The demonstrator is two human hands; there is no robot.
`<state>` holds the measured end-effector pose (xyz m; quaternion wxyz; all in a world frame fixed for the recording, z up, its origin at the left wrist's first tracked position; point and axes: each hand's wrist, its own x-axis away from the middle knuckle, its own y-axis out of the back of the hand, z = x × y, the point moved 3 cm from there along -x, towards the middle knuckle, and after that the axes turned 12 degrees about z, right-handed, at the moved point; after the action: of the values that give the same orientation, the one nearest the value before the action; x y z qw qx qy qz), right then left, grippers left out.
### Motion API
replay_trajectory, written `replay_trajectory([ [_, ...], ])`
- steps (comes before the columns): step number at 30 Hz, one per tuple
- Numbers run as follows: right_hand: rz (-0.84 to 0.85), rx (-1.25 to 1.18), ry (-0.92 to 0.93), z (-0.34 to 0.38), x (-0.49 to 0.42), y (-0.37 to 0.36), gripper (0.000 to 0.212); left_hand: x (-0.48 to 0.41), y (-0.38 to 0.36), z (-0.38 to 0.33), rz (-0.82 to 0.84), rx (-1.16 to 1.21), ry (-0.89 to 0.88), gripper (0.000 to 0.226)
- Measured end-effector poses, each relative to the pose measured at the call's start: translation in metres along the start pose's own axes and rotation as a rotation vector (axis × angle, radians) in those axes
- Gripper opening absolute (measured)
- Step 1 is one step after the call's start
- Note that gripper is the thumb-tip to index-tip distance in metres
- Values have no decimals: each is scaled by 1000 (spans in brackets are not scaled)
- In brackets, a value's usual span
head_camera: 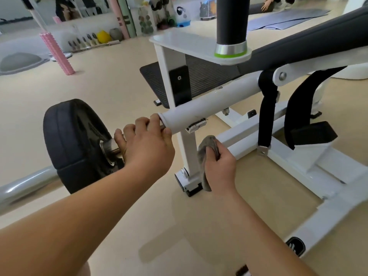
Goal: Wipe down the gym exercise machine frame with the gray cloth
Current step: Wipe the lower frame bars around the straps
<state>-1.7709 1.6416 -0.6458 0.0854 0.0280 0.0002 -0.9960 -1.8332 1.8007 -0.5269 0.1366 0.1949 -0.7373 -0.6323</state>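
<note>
Left hand (147,144) grips steel bar (111,150); right hand (219,168), crumpled gray cloth (207,149).

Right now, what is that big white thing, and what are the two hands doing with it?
The white thing is a gym machine frame. There is only one picture, taken by a camera worn on the person's head and looking down, so you see their own arms. The left hand grips a shiny metal bar that sticks out beside a round black weight plate. The right hand holds a bunched gray cloth low down, right by the frame's upright post and lower bar, for wiping. Up top is a black padded bench. Farther off, a pink foam roller stands on the floor.
</note>
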Motion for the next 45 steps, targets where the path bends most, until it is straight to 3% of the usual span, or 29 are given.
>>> replay_trajectory([
  [6, 68, 196, 206, 69, 39, 5, 34, 8, 13, -7, 117, 46, 19, 47],
  [10, 118, 451, 433, 130, 28, 2, 40, 5, 37, -2, 372, 26, -13, 60],
  [13, 221, 625, 462, 161, 12, -12, 41, 3, 66, 8, 515, 35, -85, 41],
  [16, 462, 839, 369, 159, 0, -37, 44, 11, 90, 11, 511, -46, -80, 31],
  [19, 587, 952, 364, 143, -2, -50, 51, 25, 93, 9, 371, -124, -178, 35],
  [22, 579, 1083, 436, 133, -8, -52, 54, 34, 89, 17, 233, -246, -275, 34],
  [27, 489, 1226, 464, 131, -29, -47, 60, 41, 88, 20, 213, -279, -311, 42],
  [31, 265, 1167, 404, 124, -30, -45, 51, 42, 84, 19, 239, -269, -294, 42],
  [35, 16, 1103, 195, 118, -33, -38, 54, 37, 84, 15, 286, -290, -212, 44],
  [37, 60, 1107, 261, 119, -32, -43, 52, 35, 83, 12, 308, -274, -163, 54],
  [41, 373, 1137, 666, 114, -22, -50, 51, 30, 81, 9, 368, -286, -97, 67],
  [43, 394, 1211, 701, 113, -32, -34, 56, 28, 79, 8, 403, -286, -81, 68],
  [45, 330, 1294, 620, 112, -46, -16, 59, 25, 76, 7, 423, -269, -73, 66],
])
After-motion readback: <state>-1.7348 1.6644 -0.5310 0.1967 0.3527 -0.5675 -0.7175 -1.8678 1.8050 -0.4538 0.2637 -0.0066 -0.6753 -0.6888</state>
